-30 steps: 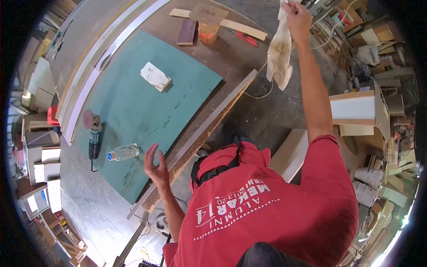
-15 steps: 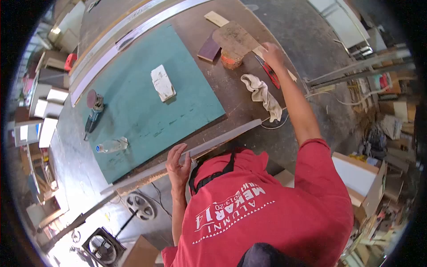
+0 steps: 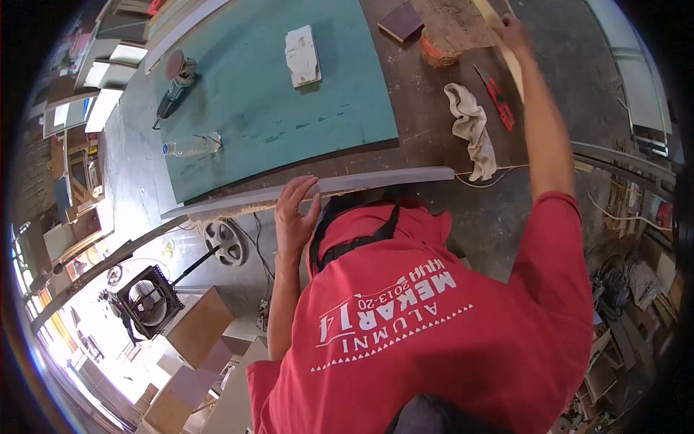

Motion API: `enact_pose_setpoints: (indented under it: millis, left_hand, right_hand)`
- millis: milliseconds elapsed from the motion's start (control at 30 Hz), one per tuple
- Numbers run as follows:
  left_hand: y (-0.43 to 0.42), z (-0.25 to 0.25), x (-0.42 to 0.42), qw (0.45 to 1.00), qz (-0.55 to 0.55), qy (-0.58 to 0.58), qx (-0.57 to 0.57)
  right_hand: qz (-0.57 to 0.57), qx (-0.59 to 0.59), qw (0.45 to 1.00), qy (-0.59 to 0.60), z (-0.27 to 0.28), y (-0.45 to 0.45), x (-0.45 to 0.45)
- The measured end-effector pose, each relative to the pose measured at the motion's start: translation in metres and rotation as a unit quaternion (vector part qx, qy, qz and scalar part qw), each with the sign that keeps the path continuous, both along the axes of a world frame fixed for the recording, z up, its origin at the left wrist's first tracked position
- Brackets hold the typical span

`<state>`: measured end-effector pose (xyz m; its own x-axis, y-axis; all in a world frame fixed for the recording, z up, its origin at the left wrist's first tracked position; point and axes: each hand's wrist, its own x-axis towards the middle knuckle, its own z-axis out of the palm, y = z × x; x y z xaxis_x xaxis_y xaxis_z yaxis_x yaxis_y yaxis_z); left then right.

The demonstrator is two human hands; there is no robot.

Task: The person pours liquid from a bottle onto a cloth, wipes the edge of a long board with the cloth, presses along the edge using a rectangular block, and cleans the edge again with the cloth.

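My right hand [image 3: 512, 36], slightly blurred, reaches to the table's far right and is closed on a pale wooden strip [image 3: 515, 69]. Beside the strip lies a worn brown sheet [image 3: 459, 18], partly over an orange-sided round roll [image 3: 437, 52]. A red-handled tool [image 3: 500, 101] with a slim metal tip and a crumpled off-white cloth [image 3: 471, 130] are nearer to me. My left hand [image 3: 295, 210] is at the table's front edge strip [image 3: 390, 177], fingers stretched and thumb apart, holding nothing.
On the green board [image 3: 246, 87] are a white block [image 3: 302, 56], a plastic bottle [image 3: 194, 145] and a disc sander [image 3: 176, 85]. A dark purple block [image 3: 400, 23] sits near the roll. Below left stand a fan [image 3: 150, 300] and cardboard boxes [image 3: 195, 329].
My view has shifted, so the table appears higher. The wooden strip, earlier running under the brown sheet, now lies along its right side with my right hand on it. My left hand stays at the edge.
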<state>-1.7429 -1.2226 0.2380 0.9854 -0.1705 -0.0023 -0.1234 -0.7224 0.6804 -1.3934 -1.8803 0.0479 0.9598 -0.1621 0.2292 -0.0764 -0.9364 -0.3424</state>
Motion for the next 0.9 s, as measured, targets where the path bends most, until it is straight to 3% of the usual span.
enact_pose_setpoints:
  millis: [67, 133, 200, 233, 300, 333, 400, 467, 533, 667, 900]
  left_hand:
    - [0.016, -0.002, 0.006, 1.0, -0.012, 0.008, -0.001]
    - [0.038, -0.007, 0.016, 0.998, -0.056, -0.012, 0.019]
    - [0.06, -0.013, 0.025, 0.996, -0.084, -0.001, 0.034]
    - [0.069, -0.017, 0.028, 0.992, -0.109, 0.013, 0.057]
    - [0.083, -0.033, 0.036, 0.984, -0.16, 0.027, 0.072]
    - [0.089, -0.04, 0.042, 0.974, -0.2, 0.04, 0.096]
    - [0.088, -0.047, 0.052, 0.967, -0.238, 0.067, 0.07]
    - [0.083, -0.056, 0.057, 0.956, -0.273, 0.096, 0.047]
    - [0.078, -0.065, 0.058, 0.944, -0.301, 0.063, 0.117]
    - [0.075, -0.067, 0.056, 0.938, -0.313, 0.066, 0.135]
    - [0.079, -0.079, 0.052, 0.943, -0.301, 0.008, 0.139]
  right_hand:
    - [-0.009, 0.031, 0.997, -0.063, 0.025, -0.032, -0.005]
    - [-0.084, 0.022, 0.989, -0.118, 0.109, -0.005, -0.071]
    - [-0.102, 0.041, 0.975, -0.195, 0.152, 0.002, -0.12]
    - [-0.119, 0.176, 0.964, -0.158, 0.183, 0.017, -0.156]
    - [-0.151, 0.241, 0.942, -0.18, 0.243, 0.088, -0.235]
    - [-0.165, 0.171, 0.942, -0.237, 0.268, 0.136, -0.271]
    - [-0.226, 0.178, 0.937, -0.198, 0.298, 0.215, -0.336]
    - [-0.178, 0.149, 0.952, -0.198, 0.281, 0.282, -0.394]
    - [-0.151, 0.146, 0.965, -0.158, 0.259, 0.37, -0.443]
    - [-0.205, 0.111, 0.972, 0.033, 0.217, 0.501, -0.519]
    - [-0.234, 0.07, 0.961, 0.133, 0.212, 0.579, -0.556]
